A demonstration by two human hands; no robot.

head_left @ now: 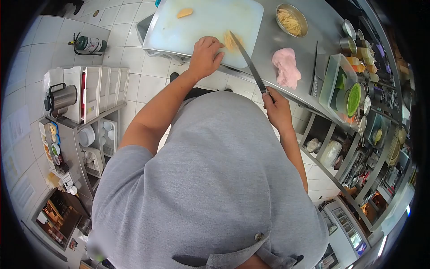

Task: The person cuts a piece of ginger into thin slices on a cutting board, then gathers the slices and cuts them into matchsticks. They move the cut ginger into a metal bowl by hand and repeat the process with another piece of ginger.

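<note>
My right hand (277, 107) is closed around the handle of a long kitchen knife (251, 65). The blade points away from me over a white cutting board (165, 33), its tip by a small pile of thin pale-yellow strips (231, 41). Just left of that pile, my left hand (207, 56) rests palm down at the board's near part, fingers bent and thumb apart; I see nothing held in it. Farther up the board lies a single pale-yellow slice (184, 13).
A metal bowl (292, 20) of similar strips stands on the steel counter (268, 38) at the right. Nearer lies a crumpled pink cloth (286, 67), then a clear plastic tub (333, 80). White drawers (103, 92) and a fire extinguisher (89, 44) are at the left.
</note>
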